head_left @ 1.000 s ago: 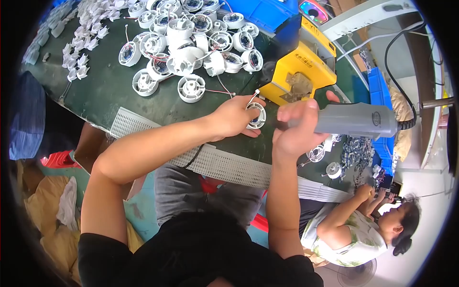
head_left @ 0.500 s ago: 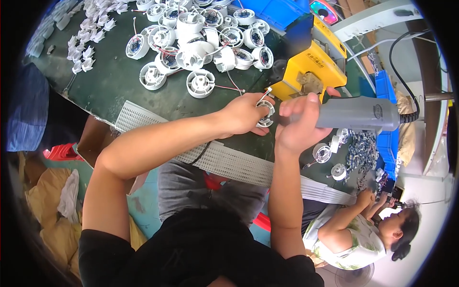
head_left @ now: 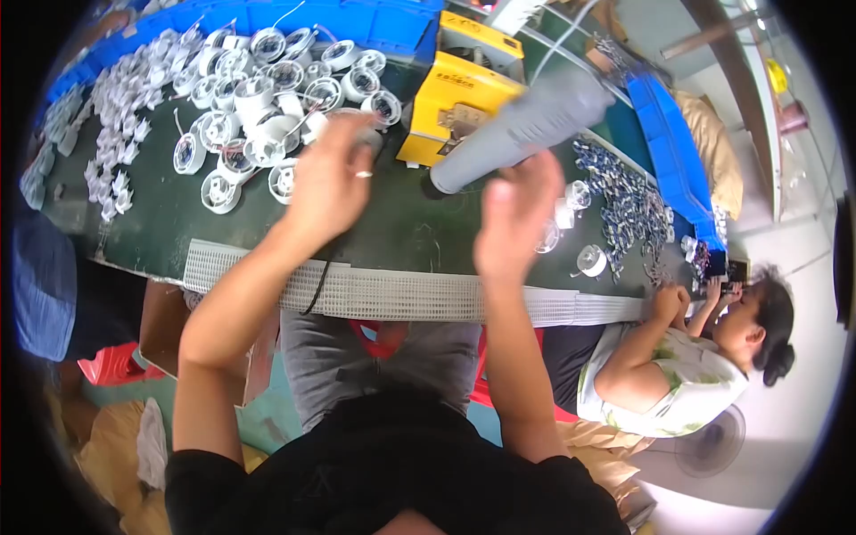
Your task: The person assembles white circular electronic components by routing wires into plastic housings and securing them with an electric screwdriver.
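Note:
My left hand [head_left: 332, 183] is at the near right side of a heap of white round plastic housings [head_left: 254, 102], several with wires and small circuit boards in them. Its fingers are smeared by motion, so whether a housing is in them is unclear. Below the grey electric screwdriver [head_left: 526, 129] is my right hand [head_left: 519, 218], blurred, with thumb and fingers apart. The screwdriver leans, its dark tip low over the green table beside a yellow box-shaped machine [head_left: 464, 94]; the fingers are close beneath its body but not wrapped round it.
Small white plastic pieces [head_left: 116, 152] spread at the left. Small circuit boards [head_left: 629, 209] and a few white housings [head_left: 590, 260] lie at the right. Blue bins [head_left: 673, 147] line the far and right sides. Perforated white strips [head_left: 401, 294] edge the table. A co-worker [head_left: 660, 374] sits at the right.
My left hand has moved left from the table's middle to the heap. My right hand has loosened from the screwdriver, which now tilts tip-down. The whole view has shifted too.

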`<state>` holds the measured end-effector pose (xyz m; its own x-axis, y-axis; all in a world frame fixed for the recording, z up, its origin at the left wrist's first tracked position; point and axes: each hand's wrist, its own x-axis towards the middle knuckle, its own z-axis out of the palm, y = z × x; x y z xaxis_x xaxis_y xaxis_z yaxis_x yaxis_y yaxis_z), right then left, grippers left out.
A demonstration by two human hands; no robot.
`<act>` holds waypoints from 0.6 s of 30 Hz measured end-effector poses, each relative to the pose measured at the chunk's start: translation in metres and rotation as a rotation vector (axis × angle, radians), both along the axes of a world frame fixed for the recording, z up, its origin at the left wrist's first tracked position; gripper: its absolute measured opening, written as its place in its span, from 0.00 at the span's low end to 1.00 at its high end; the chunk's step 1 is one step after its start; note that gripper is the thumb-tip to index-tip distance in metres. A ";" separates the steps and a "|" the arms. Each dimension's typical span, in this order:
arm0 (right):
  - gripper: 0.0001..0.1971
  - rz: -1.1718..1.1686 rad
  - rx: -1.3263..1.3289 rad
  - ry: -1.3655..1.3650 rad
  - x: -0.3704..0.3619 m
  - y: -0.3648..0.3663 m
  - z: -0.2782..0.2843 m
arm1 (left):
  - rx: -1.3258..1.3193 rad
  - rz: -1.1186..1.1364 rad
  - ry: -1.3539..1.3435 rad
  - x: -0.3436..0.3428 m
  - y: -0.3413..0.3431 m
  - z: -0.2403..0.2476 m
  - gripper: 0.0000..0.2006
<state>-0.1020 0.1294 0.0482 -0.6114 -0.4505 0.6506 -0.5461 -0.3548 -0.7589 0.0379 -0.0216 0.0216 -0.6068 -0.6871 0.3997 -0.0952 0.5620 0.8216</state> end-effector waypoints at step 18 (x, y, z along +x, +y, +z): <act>0.24 0.156 0.447 -0.323 0.021 0.058 -0.013 | 1.268 -0.915 -0.059 -0.016 0.032 -0.013 0.24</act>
